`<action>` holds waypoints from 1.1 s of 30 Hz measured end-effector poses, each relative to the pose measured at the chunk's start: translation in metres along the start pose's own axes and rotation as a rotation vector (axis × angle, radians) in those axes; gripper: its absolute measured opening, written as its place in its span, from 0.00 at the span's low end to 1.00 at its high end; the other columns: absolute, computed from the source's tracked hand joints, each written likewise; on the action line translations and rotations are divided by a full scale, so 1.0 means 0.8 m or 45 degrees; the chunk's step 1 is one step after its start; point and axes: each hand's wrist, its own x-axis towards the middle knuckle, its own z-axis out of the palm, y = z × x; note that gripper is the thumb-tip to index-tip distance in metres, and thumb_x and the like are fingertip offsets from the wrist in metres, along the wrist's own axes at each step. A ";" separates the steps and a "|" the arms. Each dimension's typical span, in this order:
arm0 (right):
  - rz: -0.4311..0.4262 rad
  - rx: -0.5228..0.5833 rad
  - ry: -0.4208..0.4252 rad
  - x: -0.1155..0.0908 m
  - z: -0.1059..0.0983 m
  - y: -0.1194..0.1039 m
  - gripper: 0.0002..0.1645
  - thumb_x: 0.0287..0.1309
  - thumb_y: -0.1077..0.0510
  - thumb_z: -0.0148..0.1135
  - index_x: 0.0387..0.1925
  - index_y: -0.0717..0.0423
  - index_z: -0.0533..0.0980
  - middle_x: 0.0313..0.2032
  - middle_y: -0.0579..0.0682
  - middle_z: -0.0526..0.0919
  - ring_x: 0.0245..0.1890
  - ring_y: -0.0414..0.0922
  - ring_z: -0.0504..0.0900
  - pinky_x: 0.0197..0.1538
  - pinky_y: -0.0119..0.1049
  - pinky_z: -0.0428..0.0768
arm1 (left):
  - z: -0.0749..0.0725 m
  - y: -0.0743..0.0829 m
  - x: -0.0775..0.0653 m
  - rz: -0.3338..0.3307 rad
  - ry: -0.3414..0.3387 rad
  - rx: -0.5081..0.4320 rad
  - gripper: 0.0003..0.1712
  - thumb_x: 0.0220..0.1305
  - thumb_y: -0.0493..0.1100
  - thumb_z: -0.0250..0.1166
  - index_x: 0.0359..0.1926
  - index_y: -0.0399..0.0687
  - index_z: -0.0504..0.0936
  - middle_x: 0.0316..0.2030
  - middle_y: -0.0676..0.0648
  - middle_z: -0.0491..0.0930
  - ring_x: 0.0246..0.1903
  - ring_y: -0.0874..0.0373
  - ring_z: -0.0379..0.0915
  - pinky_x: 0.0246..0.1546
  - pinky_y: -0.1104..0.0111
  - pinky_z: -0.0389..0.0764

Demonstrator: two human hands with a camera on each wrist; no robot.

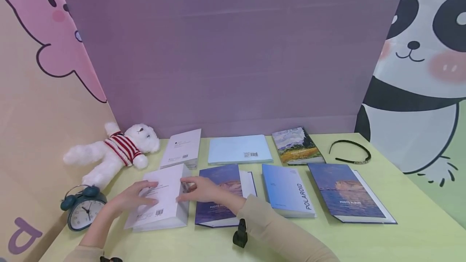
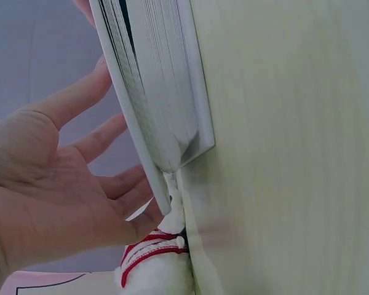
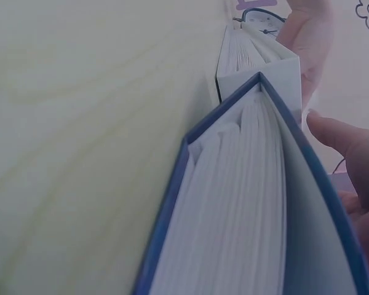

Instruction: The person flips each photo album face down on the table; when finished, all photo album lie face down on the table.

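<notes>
A white photo album lies at the front left of the table, barcode side up, its spine towards the right. My left hand rests on its cover with fingers spread. In the left wrist view those relaxed fingers lie along the raised cover of the album, above its thick pages. My right hand reaches over a blue photo album, thumb and forefinger apart, fingertips at the white album's spine edge. In the right wrist view the thumb is beside the white spine.
A blue Polaroid album and another sea-picture album lie to the right. Behind are a white album, a pale blue one, a landscape-cover book and a black headband. Left stand an alarm clock and a teddy bear.
</notes>
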 end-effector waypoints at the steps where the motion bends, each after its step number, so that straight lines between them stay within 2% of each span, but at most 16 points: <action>1: 0.000 0.002 0.001 0.000 0.000 0.000 0.39 0.51 0.45 0.68 0.65 0.44 0.67 0.60 0.50 0.74 0.55 0.46 0.77 0.46 0.33 0.80 | 0.000 0.000 0.000 -0.009 -0.001 -0.001 0.41 0.55 0.51 0.69 0.65 0.38 0.65 0.68 0.26 0.48 0.67 0.28 0.39 0.63 0.36 0.47; 7: -0.013 0.029 -0.019 -0.001 -0.004 0.000 0.37 0.53 0.47 0.67 0.65 0.46 0.67 0.62 0.49 0.72 0.58 0.47 0.75 0.49 0.34 0.79 | -0.001 0.002 0.002 -0.007 -0.001 0.021 0.42 0.55 0.52 0.69 0.65 0.38 0.65 0.68 0.26 0.48 0.67 0.28 0.39 0.63 0.36 0.47; 13: -0.038 0.057 -0.034 -0.005 -0.010 -0.001 0.34 0.55 0.48 0.65 0.63 0.49 0.69 0.61 0.48 0.74 0.59 0.47 0.75 0.51 0.32 0.79 | 0.003 0.009 0.005 0.029 0.081 0.052 0.35 0.57 0.51 0.67 0.60 0.35 0.71 0.63 0.28 0.61 0.63 0.32 0.54 0.61 0.42 0.60; 19: -0.104 0.047 0.042 -0.011 -0.020 -0.001 0.31 0.57 0.47 0.63 0.61 0.51 0.71 0.60 0.48 0.75 0.60 0.47 0.74 0.55 0.35 0.77 | 0.012 0.022 0.011 0.039 0.174 0.007 0.31 0.59 0.53 0.64 0.58 0.38 0.74 0.59 0.32 0.70 0.59 0.37 0.64 0.57 0.48 0.68; 26: -0.156 0.075 0.184 -0.025 -0.044 0.000 0.30 0.59 0.49 0.62 0.60 0.55 0.71 0.60 0.52 0.75 0.61 0.50 0.73 0.59 0.45 0.74 | 0.025 0.041 0.021 0.226 0.236 -0.132 0.32 0.63 0.52 0.62 0.61 0.36 0.71 0.58 0.36 0.73 0.59 0.40 0.69 0.58 0.52 0.70; 33: -0.163 0.064 0.248 -0.050 -0.070 0.011 0.30 0.59 0.47 0.61 0.62 0.52 0.70 0.61 0.53 0.73 0.63 0.53 0.69 0.63 0.49 0.69 | 0.042 0.068 0.033 0.327 0.240 -0.283 0.30 0.66 0.45 0.59 0.65 0.35 0.65 0.57 0.33 0.73 0.57 0.41 0.71 0.55 0.55 0.75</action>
